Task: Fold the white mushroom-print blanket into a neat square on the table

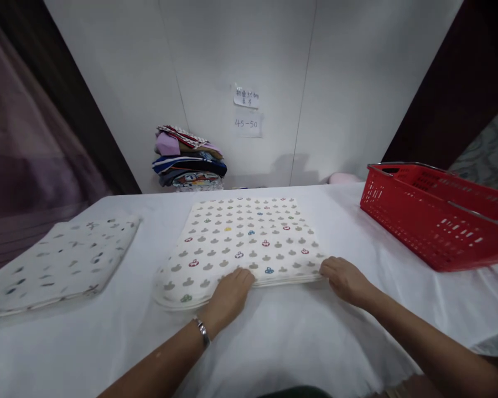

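Observation:
A folded white cloth [249, 240] printed with grey, red, blue and green mushroom-like figures lies flat in the middle of the table. Along its near edge, my left hand [229, 296] grips the layers with curled fingers, a metal bracelet on the wrist. The near right corner is pinched by my right hand [346, 281]. Under both hands the fingertips are partly hidden. To the left rests a second folded cloth [72, 254], white with small dark leaf-like marks, touched by neither hand.
A red plastic basket [431, 215] with metal handles stands at the right. Against the back wall is a stack of folded fabrics [191, 160]. Paper notes [248, 122] hang on the wall. A white sheet [120, 354] covers the table.

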The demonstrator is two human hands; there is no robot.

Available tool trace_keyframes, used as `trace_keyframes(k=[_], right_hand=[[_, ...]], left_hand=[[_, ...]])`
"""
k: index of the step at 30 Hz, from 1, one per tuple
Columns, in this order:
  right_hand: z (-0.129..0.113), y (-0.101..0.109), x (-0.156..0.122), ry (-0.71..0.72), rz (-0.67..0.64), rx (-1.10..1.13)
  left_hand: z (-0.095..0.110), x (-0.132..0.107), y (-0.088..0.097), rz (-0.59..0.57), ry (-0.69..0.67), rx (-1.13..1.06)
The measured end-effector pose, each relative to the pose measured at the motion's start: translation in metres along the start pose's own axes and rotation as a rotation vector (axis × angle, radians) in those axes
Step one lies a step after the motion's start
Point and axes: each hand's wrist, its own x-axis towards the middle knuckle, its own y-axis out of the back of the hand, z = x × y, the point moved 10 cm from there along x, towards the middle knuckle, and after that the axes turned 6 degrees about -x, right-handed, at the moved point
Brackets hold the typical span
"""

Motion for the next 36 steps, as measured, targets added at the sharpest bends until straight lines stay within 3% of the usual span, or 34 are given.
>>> trace_keyframes(k=[3, 7, 12, 19, 26, 33, 36], right_hand=[[0.001, -0.007, -0.003, -0.056, -0.006, 0.003], [-0.007, -0.03, -0.013, -0.051, -0.121, 0.044], [-0.011, -0.033, -0.02, -0.083, -0.096, 0.097], [-0.01, -0.024, -0.02, -0.073, -0.062, 0.154], [0.001, -0.02, -0.015, -0.111, -0.066, 0.141], [0.001, -0.021, -0.013, -0.103, -0.085, 0.142], [0.012, -0.016, -0.005, -0.098, -0.074, 0.098]], left_hand=[[-0.003, -0.005, -0.009, -0.02, 0.033, 0.008], [0.002, -0.014, -0.012, 0.034, -0.007, 0.024], [-0.009, -0.026, -0.015, 0.08, 0.021, 0.035], [-0.021, -0.045, -0.001, 0.272, 0.016, 0.075], [-0.038, -0.056, 0.013, 0.366, 0.044, 0.195], [-0.072, -0.092, 0.024, 0.359, 0.017, 0.277], [-0.086, -0.094, 0.035, 0.369, 0.014, 0.298]])
